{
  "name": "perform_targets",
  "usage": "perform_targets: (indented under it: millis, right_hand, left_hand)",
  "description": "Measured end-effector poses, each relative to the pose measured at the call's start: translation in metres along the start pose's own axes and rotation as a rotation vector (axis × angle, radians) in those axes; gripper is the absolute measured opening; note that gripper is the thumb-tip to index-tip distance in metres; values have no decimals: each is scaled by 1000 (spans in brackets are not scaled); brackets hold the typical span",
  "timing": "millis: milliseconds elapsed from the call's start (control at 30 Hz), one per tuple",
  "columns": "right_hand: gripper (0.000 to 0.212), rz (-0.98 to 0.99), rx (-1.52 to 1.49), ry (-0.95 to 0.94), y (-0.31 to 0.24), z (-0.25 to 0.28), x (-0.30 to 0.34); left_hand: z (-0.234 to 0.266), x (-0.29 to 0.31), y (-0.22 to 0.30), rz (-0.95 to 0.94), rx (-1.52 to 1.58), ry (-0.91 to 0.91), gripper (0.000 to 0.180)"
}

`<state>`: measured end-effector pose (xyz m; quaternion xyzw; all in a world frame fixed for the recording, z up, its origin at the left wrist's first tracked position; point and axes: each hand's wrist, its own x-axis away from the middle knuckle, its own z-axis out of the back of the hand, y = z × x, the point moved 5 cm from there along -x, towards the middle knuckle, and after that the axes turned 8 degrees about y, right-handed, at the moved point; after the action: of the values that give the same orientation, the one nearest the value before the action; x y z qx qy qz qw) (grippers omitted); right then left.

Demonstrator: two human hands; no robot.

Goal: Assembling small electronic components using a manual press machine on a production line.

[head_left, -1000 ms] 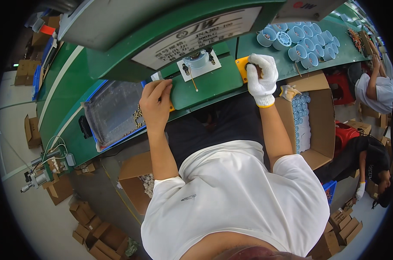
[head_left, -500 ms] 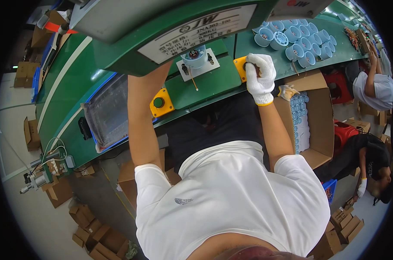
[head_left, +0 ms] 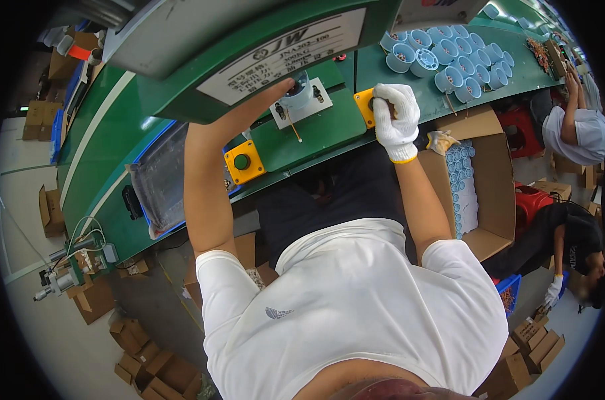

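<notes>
My bare left hand (head_left: 269, 100) reaches under the press head, a finger stretched to the mouth of a light blue cup (head_left: 298, 95). The press head hides most of its other fingers. The cup stands in a metal fixture plate (head_left: 316, 107) with black clamps, and a thin wire (head_left: 294, 127) hangs out over the plate. My right hand (head_left: 397, 117), in a white knit glove, is closed with curled fingers against a yellow button box (head_left: 363, 110). Whatever lies inside those fingers is hidden. Another yellow box with a green button (head_left: 242, 162) sits by my left forearm.
The green press head (head_left: 249, 60) overhangs the fixture. Many light blue cups (head_left: 464, 65) stand on the bench to the right. Below them is an open carton (head_left: 492, 180) of cups. A blue-rimmed tray (head_left: 159, 180) lies left. Two other people (head_left: 576, 127) are at the right.
My left hand has come into view at the cup's mouth, covering the inside that showed before. My right hand stays at the yellow box. The whole view has shifted slightly.
</notes>
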<state>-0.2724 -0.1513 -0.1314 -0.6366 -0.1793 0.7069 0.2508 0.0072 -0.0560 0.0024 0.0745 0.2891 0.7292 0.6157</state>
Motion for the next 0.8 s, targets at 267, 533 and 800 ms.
perform_targets:
  millis: [267,533,800]
  right_hand:
    - [20,-13,-10,-3,-4,-4,-3]
    - [18,91,21,-12,-13,7,-8]
    - [15,162,20,-47,-15,6,-6]
  left_hand:
    - [-14,-8,-27,-29,23,43,36]
    - [6,68,-25,-121,41,393,21]
    - [-32,188,-69,139,-100,579,15]
